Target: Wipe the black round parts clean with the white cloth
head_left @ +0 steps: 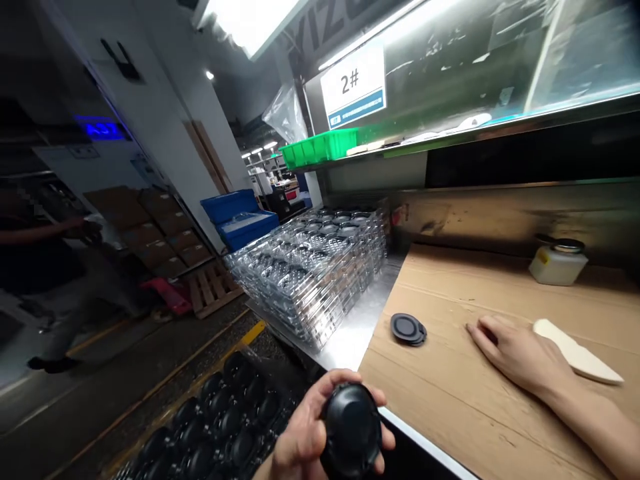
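A round black part (353,427) is held in my left hand (305,430), its fingers wrapped around the edge, in front of the bench's front edge. My right hand (515,350) rests on the brown cardboard sheet (450,407), palm down; its thumb and forefinger are slightly apart and I see nothing held. Under and beside the right wrist lies a flat cream-coloured piece (577,353). Between the two hands, near the cardboard's left side, lies another round black part (409,329).
A tall stack of clear plastic trays (320,267) stands left of the cardboard. A lidded jar (559,261) is at the back right. Below left sits a tray of black round parts (215,413). A green bin (320,148) is on the shelf; a person (45,267) is far left.
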